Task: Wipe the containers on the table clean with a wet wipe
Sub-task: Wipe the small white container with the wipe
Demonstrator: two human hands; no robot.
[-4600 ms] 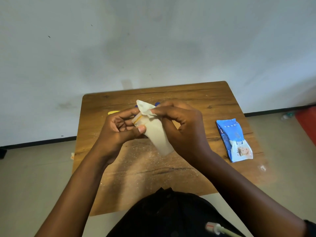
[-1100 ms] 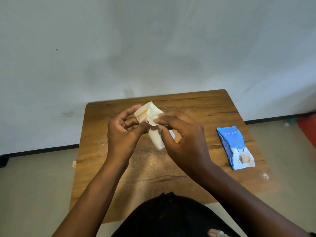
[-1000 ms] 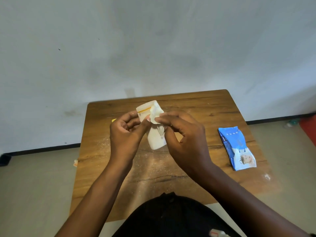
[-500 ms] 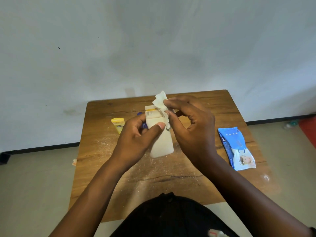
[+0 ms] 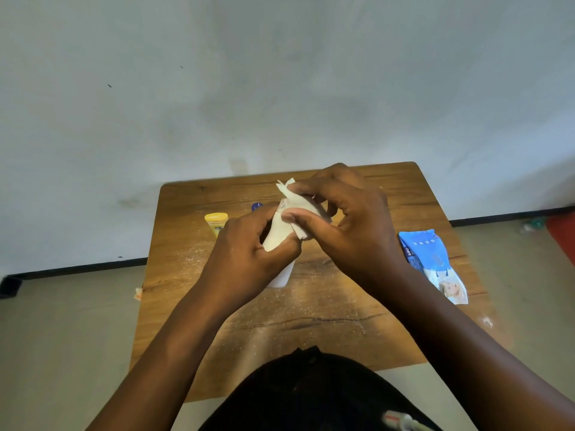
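My left hand [image 5: 249,253] grips a white bottle [image 5: 281,276] above the middle of the wooden table [image 5: 311,321], fingers curled round its body. My right hand [image 5: 351,231] pinches a white wet wipe [image 5: 297,209] against the bottle's top, which the wipe and fingers hide. Behind my left hand stands a yellow tube [image 5: 216,222], and a blue cap [image 5: 256,206] peeks out beside it. A blue wet-wipe pack [image 5: 432,262] lies flat at the table's right side.
White powder specks dust the tabletop around the bottle. The table stands against a pale wall [image 5: 280,88], with bare floor on both sides. A red object [image 5: 563,234] sits on the floor at far right.
The bottle has turned from tilted to more upright and sunk lower in my left hand. My right hand with the wipe has moved over the bottle's top. The yellow tube has come into view.
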